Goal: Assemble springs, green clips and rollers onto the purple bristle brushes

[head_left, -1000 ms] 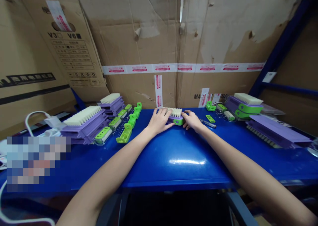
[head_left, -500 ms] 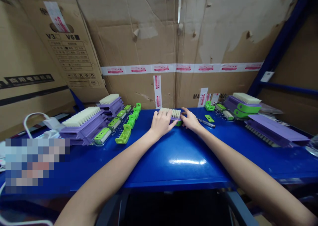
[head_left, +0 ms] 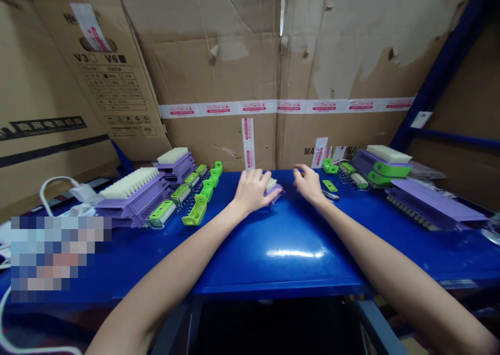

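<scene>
My left hand (head_left: 253,190) lies over a small purple brush with white bristles (head_left: 273,187) on the blue table (head_left: 289,240), gripping it from above so that only its right end shows. My right hand (head_left: 310,183) is a short way to the right of the brush, apart from it, with its fingers curled. Whether they hold anything is hidden. A thin pen-like tool (head_left: 330,194) and a small flat green piece (head_left: 330,186) lie just right of that hand.
Stacked purple brushes (head_left: 133,191) and a row of green clips (head_left: 195,212) occupy the left side. More purple and green brush parts (head_left: 385,165) and a long purple body (head_left: 433,204) lie at right. Cardboard boxes (head_left: 234,74) wall the back. A white cable (head_left: 54,180) is at far left.
My right hand has left the brush and moved right, toward the pen-like tool. The green end seen on the brush earlier no longer shows. My left hand stays on the brush.
</scene>
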Demonstrator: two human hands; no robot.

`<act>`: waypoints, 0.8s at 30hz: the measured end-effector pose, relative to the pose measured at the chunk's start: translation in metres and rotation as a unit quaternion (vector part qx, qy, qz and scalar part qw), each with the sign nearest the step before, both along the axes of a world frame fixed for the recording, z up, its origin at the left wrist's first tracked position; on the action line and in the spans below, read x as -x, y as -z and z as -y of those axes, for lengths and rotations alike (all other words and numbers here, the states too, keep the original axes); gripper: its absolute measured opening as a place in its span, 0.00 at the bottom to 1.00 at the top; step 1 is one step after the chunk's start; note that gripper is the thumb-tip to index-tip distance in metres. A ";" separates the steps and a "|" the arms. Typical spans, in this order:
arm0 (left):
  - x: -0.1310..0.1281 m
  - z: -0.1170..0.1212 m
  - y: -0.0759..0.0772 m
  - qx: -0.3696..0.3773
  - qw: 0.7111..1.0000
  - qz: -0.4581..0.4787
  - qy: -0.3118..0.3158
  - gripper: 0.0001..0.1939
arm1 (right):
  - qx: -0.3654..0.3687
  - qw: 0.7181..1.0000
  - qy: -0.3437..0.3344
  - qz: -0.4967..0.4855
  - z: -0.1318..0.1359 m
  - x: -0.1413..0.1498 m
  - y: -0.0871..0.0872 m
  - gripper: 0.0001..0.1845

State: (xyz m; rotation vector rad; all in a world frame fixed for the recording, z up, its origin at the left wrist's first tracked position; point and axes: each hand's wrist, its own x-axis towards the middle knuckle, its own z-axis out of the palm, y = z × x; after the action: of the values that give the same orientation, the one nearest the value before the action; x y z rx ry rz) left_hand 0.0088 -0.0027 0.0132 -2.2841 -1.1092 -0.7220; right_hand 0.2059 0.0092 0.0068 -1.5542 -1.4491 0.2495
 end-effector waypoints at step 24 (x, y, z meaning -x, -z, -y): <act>0.012 -0.007 -0.005 0.029 0.990 -0.059 0.125 0.25 | 0.134 0.916 0.320 0.204 0.008 -0.085 -0.024 0.20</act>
State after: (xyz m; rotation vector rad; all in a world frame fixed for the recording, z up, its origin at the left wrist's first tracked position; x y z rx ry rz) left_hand -0.0031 0.0047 0.0187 -2.5088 -0.8084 -0.6434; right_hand 0.2910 0.0010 0.0305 -2.3178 -1.1468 -0.2987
